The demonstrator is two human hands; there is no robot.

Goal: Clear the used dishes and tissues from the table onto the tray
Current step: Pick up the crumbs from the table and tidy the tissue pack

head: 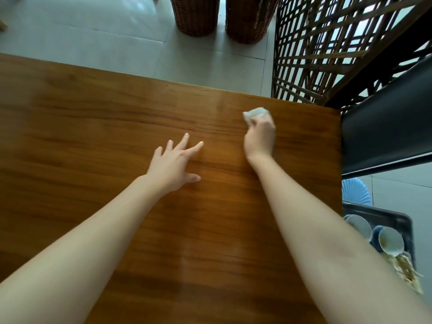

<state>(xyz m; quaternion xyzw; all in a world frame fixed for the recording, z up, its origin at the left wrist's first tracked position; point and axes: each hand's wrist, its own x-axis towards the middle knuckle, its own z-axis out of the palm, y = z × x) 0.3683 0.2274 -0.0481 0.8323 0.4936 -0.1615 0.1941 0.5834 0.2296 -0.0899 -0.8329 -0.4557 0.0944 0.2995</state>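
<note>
- Wooden table [93, 136] is filling the head view, standing on pale floor tiles [81, 24], with a lattice screen [327, 43] at its far right.
- Left hand [174, 164] is spreading its fingers wide over the table.
- Right hand [259, 139] is gripping a crumpled tissue [254, 112] near the far right corner.
- Dark tray [402, 223] is sitting off the table's right edge, carrying cups [390, 242].

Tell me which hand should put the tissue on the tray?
Right. The right hand grips the tissue, and the tray sits past the right edge of the table. The left hand lies open, farther from it.
</note>
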